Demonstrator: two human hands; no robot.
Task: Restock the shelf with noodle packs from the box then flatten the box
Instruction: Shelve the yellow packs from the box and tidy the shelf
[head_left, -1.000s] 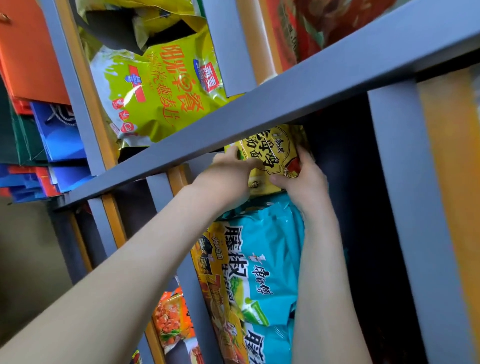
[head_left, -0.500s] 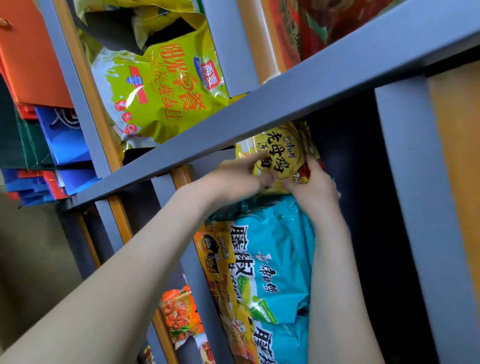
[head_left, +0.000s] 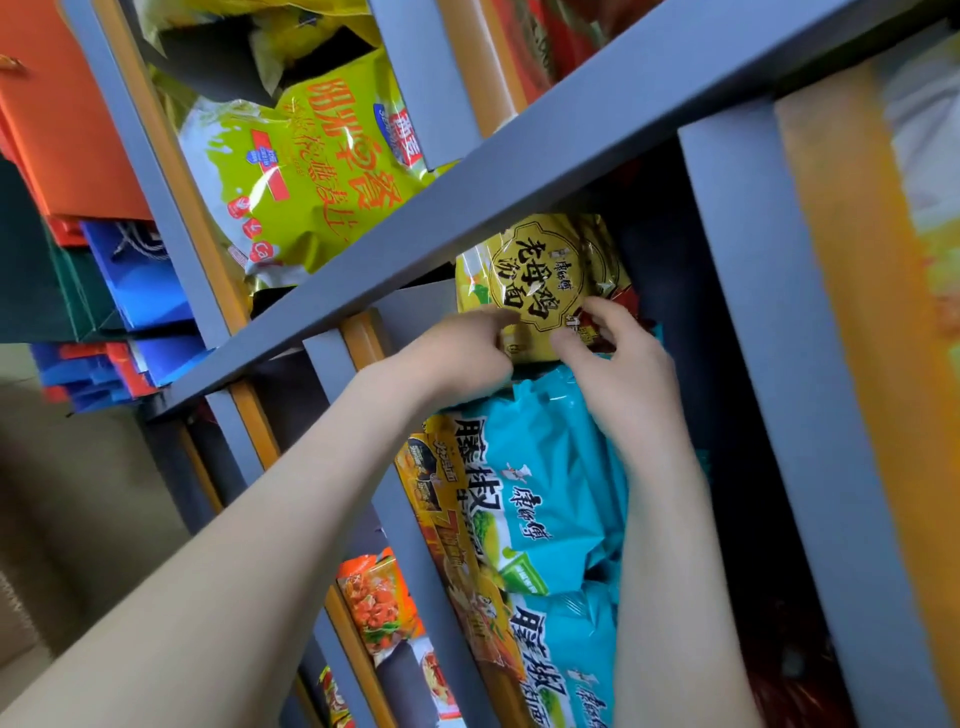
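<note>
- So, head cam is the only view we get. Where's the pack at right now?
- Yellow noodle pack (head_left: 545, 270) is tucked up under the grey shelf board (head_left: 519, 171), sitting on top of the teal noodle packs (head_left: 550, 467) in that bay. Both hands are at its bottom edge. Left hand (head_left: 462, 345) has its fingers pretty much straight, tips pressing the lower left of the pack, not wrapped round anything. Right hand (head_left: 618, 364) has its fingers curled at the lower right corner with the thumb close by, so it looks like a light pinch on the wrapper.
- What's the risk then?
- My guess: it's perched on puffy, glossy bags. Let go before it's pushed back far enough and it probably slides forward and out, maybe dragging the top teal one along. Shove too hard and the top edge could jam against the board and crumple, and the noodles inside could crack.
- And the box?
- Not in frame, so I can't say how much is left in it. Flattening isn't close, I'd say. The lime-green bag (head_left: 311, 176) on the shelf above is well out of the way.
</note>
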